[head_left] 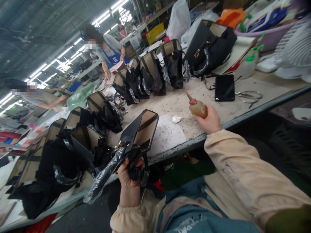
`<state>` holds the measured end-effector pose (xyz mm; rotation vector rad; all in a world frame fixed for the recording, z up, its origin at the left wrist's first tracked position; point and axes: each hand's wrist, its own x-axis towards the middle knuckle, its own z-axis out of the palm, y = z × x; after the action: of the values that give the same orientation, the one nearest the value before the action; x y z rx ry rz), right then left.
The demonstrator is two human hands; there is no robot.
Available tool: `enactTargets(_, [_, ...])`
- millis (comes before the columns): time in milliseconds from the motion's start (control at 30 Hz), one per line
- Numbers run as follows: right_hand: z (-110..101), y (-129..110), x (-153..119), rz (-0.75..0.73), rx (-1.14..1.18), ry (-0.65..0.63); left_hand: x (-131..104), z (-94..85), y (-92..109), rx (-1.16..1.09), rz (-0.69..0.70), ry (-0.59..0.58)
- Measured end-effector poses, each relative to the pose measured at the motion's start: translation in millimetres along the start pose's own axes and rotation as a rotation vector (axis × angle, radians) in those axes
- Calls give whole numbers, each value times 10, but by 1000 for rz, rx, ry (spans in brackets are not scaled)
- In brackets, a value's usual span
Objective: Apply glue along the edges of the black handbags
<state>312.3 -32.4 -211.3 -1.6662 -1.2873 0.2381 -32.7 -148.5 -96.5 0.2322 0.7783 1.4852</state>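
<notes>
My left hand grips a black handbag by its plastic-wrapped handles, holding it at the near edge of the worktable; its beige lining faces up. My right hand is closed around a small amber glue bottle with a red nozzle, resting on the tabletop. A white pad lies between the two hands.
Several more black handbags stand in a row across the table, others at the left. A black phone and scissors lie to the right. Other people work at tables behind. A white fan is far right.
</notes>
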Motion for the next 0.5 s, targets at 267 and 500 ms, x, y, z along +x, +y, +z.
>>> enactTargets(267, [-632,-593,-149,-317,319,-187,7,-61,-70,90,43,0])
enactTargets(500, [-926,-1120,-288,-273,500,-120,42,-150,-171,94,59,60])
